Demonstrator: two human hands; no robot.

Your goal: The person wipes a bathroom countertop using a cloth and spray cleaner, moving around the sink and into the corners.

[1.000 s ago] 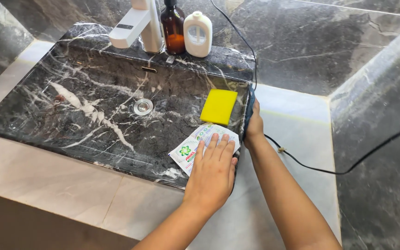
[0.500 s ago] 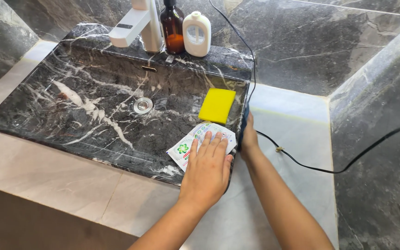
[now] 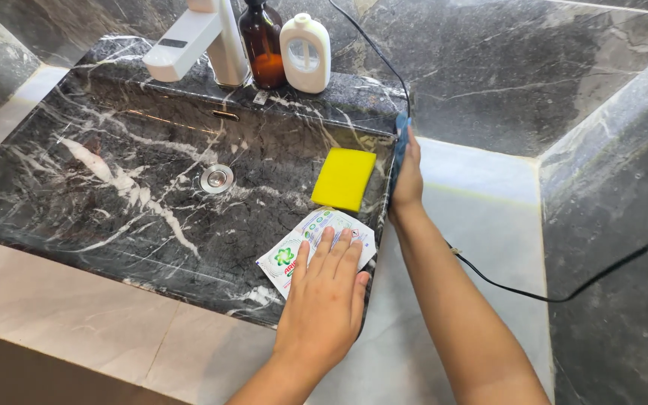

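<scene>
Your left hand [image 3: 324,300] lies flat, fingers spread, open grip, pressing the detergent sachet [image 3: 305,244] against the near right inner corner of the black marble sink [image 3: 114,180]. Your right hand [image 3: 408,184] pushes a blue cloth [image 3: 400,146] against the sink's right outer wall; grip closed on it, most of the cloth hidden. Yellow sponge [image 3: 343,178] sits in the basin just beyond the sachet, apart from both hands. Black cable [image 3: 519,289] crosses the counter [image 3: 481,202] behind your right forearm.
</scene>
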